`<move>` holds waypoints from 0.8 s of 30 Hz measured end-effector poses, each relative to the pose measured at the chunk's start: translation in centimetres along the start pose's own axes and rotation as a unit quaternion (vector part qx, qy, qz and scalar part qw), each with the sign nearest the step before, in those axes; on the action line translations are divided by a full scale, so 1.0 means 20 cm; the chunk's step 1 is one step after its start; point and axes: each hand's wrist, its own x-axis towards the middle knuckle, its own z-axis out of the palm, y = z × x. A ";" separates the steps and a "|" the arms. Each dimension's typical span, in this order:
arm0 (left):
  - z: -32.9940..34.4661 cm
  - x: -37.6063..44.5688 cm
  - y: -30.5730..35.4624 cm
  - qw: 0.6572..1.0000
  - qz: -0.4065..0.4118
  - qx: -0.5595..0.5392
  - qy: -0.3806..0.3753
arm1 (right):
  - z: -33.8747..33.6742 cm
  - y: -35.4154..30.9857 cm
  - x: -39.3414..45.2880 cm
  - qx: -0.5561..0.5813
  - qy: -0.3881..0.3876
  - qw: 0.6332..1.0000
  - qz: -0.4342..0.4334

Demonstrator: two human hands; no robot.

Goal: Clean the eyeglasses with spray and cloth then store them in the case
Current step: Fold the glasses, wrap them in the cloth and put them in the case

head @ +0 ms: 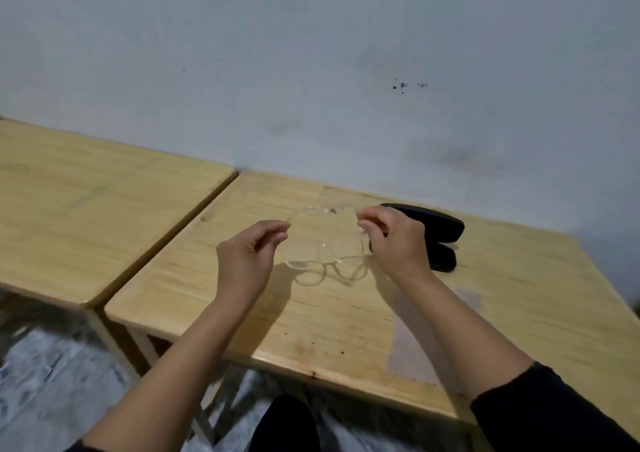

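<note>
Both hands held the clear-framed glasses (pixel 323 240) just above the wooden table (pixel 502 299). The left hand (pixel 246 261) pinched 1 side of the frame; the right hand (pixel 394 240) pinched the other. The black case (pixel 436 235) lay open on the table, just behind the right hand.

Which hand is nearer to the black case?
Right. The right hand is just in front of the black case, overlapping it; the left hand is farther left.

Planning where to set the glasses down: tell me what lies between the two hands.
Only the clear eyeglasses, held by left hand and right hand, head view.
</note>
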 end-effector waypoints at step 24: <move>0.63 -0.31 0.33 0.973 -0.060 -0.054 -0.216 | -0.70 0.41 -0.56 0.034 0.134 0.955 0.264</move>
